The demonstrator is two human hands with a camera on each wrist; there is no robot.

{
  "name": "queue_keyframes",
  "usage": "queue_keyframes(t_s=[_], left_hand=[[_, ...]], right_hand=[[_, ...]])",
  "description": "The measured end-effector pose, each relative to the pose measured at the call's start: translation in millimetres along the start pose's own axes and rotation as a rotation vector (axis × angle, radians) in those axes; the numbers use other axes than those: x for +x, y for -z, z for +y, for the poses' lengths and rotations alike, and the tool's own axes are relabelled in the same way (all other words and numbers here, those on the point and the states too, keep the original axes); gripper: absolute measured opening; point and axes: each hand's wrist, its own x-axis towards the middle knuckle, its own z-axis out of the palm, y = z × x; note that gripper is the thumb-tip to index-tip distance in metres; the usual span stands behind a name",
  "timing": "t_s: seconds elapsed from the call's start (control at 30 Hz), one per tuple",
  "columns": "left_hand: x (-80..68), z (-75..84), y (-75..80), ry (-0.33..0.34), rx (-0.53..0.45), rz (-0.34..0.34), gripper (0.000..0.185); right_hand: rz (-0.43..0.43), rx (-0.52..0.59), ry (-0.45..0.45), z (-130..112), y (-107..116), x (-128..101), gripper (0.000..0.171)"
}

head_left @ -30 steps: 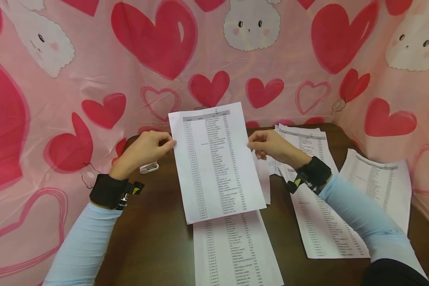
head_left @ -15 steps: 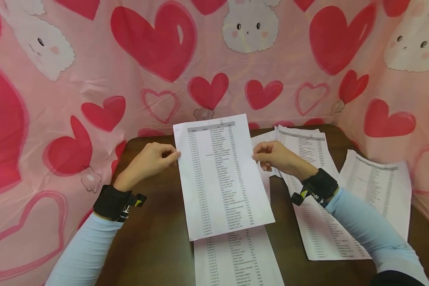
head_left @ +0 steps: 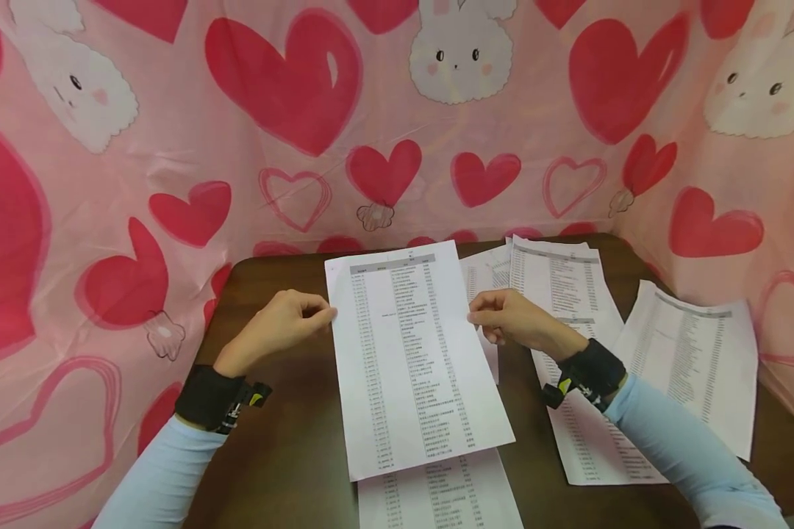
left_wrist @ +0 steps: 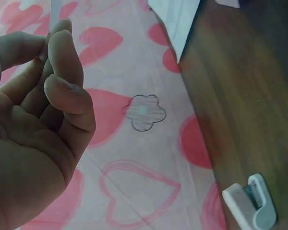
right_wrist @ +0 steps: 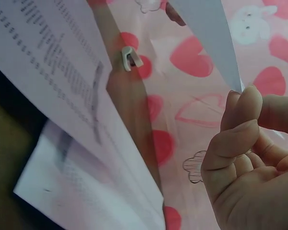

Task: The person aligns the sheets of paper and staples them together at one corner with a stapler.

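Your left hand and right hand pinch a sheet by opposite edges, centre frame; more papers lie on the table at frame right.

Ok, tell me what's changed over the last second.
The held sheet has come down in the head view with the left hand and right hand, hiding more of the lower sheet. Both hands still pinch its edges; nothing was let go. The papers at the right lie as they were.
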Motion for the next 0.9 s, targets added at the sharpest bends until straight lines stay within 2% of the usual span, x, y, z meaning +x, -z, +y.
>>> queue_keyframes(t_s=[0.17, 0.4, 0.6, 0.9], left_hand=[[-4.2, -6.8, -11.5, 0.010, -0.009, -0.027, 0.017], [-7.6, -15.7, -23.0, 0.020, -0.059, -0.097, 0.019], [-12.7, -18.9, -31.0, 0.034, -0.080, -0.122, 0.019], [-21.1, -23.9, -51.0, 0.036, -0.078, -0.181, 0.018]], right_hand=[[-0.027, 0.034, -0.018, 12, -7, -5, 0.020], [-0.029, 0.045, -0.045, 25, -14, -9, 0.018], [-0.060, 0.067, -0.035, 34, -18, -13, 0.014], [-0.091, 0.076, -0.053, 55, -25, -18, 0.012]])
